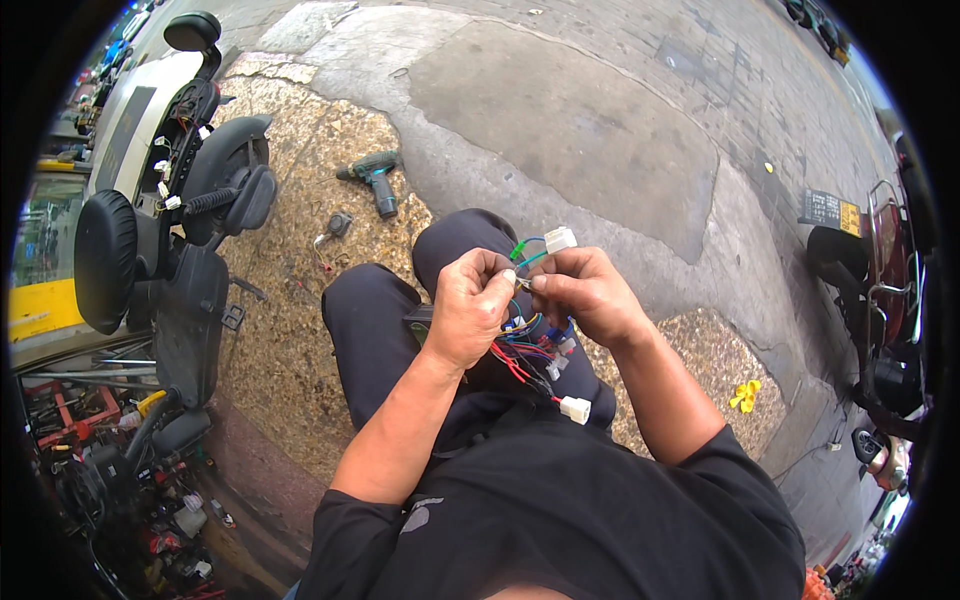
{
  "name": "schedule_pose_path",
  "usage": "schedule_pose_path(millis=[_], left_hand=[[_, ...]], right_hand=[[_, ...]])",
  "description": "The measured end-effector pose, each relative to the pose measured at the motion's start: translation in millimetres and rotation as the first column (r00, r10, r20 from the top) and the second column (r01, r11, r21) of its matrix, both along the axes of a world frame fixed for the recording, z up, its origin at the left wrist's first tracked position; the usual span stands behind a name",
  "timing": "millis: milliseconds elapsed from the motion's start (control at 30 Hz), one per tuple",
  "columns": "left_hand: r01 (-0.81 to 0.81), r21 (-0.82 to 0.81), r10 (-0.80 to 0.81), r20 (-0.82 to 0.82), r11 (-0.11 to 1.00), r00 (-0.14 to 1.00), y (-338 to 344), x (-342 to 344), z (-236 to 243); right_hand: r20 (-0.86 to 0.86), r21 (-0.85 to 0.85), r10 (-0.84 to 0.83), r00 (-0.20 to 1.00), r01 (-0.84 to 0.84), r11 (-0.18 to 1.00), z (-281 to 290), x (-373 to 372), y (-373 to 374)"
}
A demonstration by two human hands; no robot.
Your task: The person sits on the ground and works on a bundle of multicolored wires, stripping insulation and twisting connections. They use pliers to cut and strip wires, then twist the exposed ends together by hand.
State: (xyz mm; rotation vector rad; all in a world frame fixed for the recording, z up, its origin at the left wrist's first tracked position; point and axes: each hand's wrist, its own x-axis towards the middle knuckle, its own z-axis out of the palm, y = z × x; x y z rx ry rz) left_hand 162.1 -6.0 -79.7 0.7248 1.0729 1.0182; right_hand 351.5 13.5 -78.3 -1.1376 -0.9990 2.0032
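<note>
My left hand (474,310) and my right hand (584,290) meet above my lap, fingertips pinched close together on a small wire end (519,281); its exact shape is too small to make out. Just above them, blue-green wires run to a green connector (517,250) and a white plug (560,239). A bundle of coloured wires (530,357) hangs below my hands across my thighs, with a white connector (575,408) at the end of red and black wires. A dark box (418,320) rests on my lap, partly hidden behind my left hand.
A cordless drill (380,187) and small metal part (338,224) lie on the ground ahead. A partly dismantled scooter (195,330) stands left, above scattered tools and parts (90,420). Another vehicle (878,265) stands right. A yellow object (745,395) lies right of me.
</note>
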Motion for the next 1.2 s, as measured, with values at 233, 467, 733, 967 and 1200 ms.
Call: schedule_pose_path(millis=[233,467,733,967,1200], left_hand=[[0.04,-0.021,-0.04,-0.005,0.999,0.999,1,-2,1],[0.049,-0.044,-0.05,-0.005,0.998,0.999,2,-3,2],[0.097,-0.056,-0.101,-0.064,0.994,0.993,3,-4,8],[0.115,-0.069,-0.119,-0.067,0.991,0.991,3,-3,7],[0.061,-0.028,-0.062,-0.057,0.998,0.996,2,0,5]], right_hand=[[-0.121,-0.114,0.002,0.993,-0.016,0.993,-11,5,1],[0.024,0.013,-0.009,1.0,0.009,1.0,-9,1,-3],[0.085,0.122,-0.105,0.991,0.094,0.988,-11,-10,-9],[-0.043,-0.086,-0.036,0.998,0.032,0.996,-13,1,-6],[-0.032,-0.03,-0.108,0.994,0.107,0.994,-10,-6,-9]])
